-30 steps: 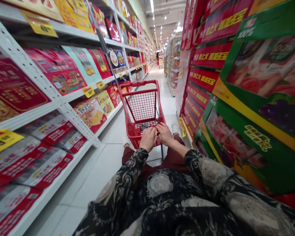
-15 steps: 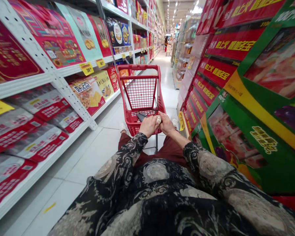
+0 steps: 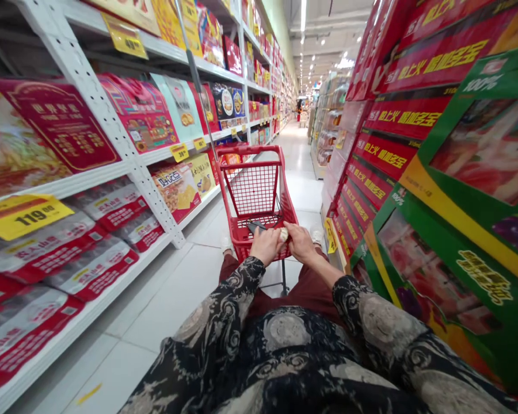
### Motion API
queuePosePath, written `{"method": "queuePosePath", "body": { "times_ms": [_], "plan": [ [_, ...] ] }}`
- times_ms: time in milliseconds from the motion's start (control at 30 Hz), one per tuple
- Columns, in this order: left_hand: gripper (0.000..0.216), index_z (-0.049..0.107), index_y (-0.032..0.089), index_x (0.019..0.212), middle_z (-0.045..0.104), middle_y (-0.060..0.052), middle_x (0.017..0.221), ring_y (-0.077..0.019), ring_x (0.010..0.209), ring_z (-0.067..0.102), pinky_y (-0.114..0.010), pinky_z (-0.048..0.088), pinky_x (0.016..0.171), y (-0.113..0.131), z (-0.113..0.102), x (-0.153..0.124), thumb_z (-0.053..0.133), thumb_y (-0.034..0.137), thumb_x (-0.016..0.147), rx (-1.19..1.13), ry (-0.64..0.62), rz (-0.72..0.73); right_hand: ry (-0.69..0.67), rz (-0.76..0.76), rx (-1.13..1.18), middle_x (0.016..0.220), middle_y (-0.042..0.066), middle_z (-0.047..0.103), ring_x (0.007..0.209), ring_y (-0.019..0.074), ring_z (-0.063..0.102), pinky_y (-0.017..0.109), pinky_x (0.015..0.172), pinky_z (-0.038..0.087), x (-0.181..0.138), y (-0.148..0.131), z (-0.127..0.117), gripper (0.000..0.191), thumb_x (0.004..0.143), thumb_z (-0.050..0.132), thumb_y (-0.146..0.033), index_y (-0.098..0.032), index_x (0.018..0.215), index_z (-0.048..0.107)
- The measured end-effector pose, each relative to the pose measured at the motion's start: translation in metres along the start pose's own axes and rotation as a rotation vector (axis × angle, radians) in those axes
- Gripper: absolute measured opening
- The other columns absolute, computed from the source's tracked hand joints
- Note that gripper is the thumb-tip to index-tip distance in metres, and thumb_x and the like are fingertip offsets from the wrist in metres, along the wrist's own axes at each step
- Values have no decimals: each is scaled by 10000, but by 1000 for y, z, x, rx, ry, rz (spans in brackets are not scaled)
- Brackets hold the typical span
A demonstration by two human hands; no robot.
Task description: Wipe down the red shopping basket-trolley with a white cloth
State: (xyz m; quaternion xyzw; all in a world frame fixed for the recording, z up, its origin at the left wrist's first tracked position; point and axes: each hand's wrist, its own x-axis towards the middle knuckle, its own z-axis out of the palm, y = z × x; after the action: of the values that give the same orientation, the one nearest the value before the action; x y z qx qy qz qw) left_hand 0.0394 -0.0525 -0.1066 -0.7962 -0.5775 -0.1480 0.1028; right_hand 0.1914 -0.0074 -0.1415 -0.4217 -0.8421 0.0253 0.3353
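A small, pale, lumpy thing [image 3: 284, 234] is held between my two hands, too small to name. My left hand [image 3: 265, 246] is closed, its fingertips against the lump's left side. My right hand [image 3: 301, 242] is curled around the other side, the thumb partly hidden. Both hands are over the near edge of a red shopping cart [image 3: 248, 236]; whether they also touch its handle, I cannot tell. Inside the cart lies a dark, flat, pointed item [image 3: 254, 226], partly covered by my left hand, with a thin black cord near it.
White shelving [image 3: 133, 184] with boxed goods and bottle packs [image 3: 90, 253] runs along the left. Stacked red drink cartons [image 3: 384, 152] and a large green carton [image 3: 461, 230] line the right. The tiled aisle [image 3: 297, 138] stretches ahead, with a person [image 3: 299, 106] far off.
The view has tilted up, so the cart, shelves and my hands appear lower and a little further right. My hands keep the pale lump between them.
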Motion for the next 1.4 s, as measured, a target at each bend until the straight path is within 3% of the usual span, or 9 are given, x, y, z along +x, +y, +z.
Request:
{"method": "queuePosePath", "body": {
  "times_ms": [200,433,500,733,800,867,1100,1200,1400],
  "plan": [
    [365,469,215,1215,595,-97,1146,-226,1017,553,-560,168,1058,-44,0,-36,416,316,868,20,119,-3,-43,65,-38,1299,127,504,1239,234,381,449,1042,217,-1,-12,-2,657,678,408,-67,-111,1333,390],
    [349,494,190,1187,606,-107,1132,-237,1012,558,-560,206,1053,1,15,-2,381,292,873,-25,141,3,-72,148,-101,1334,130,471,1254,233,368,492,1081,103,5,-27,5,587,764,379,-111,-106,1351,358],
    [349,491,203,1194,608,-99,1133,-232,1005,564,-558,201,1058,0,16,1,384,293,873,-16,131,22,-108,146,-119,1328,132,477,1255,236,365,507,1079,90,7,-23,4,585,768,373,-110,-117,1353,359],
    [369,481,230,1222,595,-105,1181,-238,1071,554,-587,181,1059,-79,-2,-46,427,269,859,57,134,-2,-150,133,-146,1326,115,476,1273,246,331,555,1065,66,12,-10,-1,618,731,389,-66,-145,1344,377],
    [364,491,234,1209,599,-102,1178,-238,1085,551,-594,175,1059,-91,-6,-51,441,256,850,61,125,10,-152,146,-151,1316,113,485,1275,253,326,563,1062,66,13,-15,-1,598,734,400,-77,-154,1327,404],
    [352,506,226,1187,606,-104,1161,-239,1075,554,-591,181,1058,-87,-5,-47,458,268,841,50,120,19,-146,160,-154,1312,122,488,1278,264,320,568,1058,73,15,-23,-1,577,739,415,-101,-148,1315,420],
    [342,496,212,1178,611,-92,1125,-226,1026,556,-559,195,1060,-36,4,-13,435,279,848,22,109,67,-189,57,-128,1283,112,516,1245,261,365,542,1070,87,15,-40,2,498,753,437,-155,-156,1249,486],
    [347,485,232,1189,611,-81,1121,-219,1029,553,-561,177,1065,-45,-2,-17,438,290,850,28,82,105,-193,61,-142,1267,114,526,1252,257,353,536,1068,94,14,-33,-2,503,751,434,-135,-157,1251,481],
    [362,486,225,1204,606,-91,1140,-239,1147,494,-568,155,1073,-90,-14,-35,445,297,852,69,68,174,-198,97,-167,1291,120,501,1294,271,290,562,1061,72,15,-22,-1,543,747,426,-135,-135,1289,442]
  ]
}}
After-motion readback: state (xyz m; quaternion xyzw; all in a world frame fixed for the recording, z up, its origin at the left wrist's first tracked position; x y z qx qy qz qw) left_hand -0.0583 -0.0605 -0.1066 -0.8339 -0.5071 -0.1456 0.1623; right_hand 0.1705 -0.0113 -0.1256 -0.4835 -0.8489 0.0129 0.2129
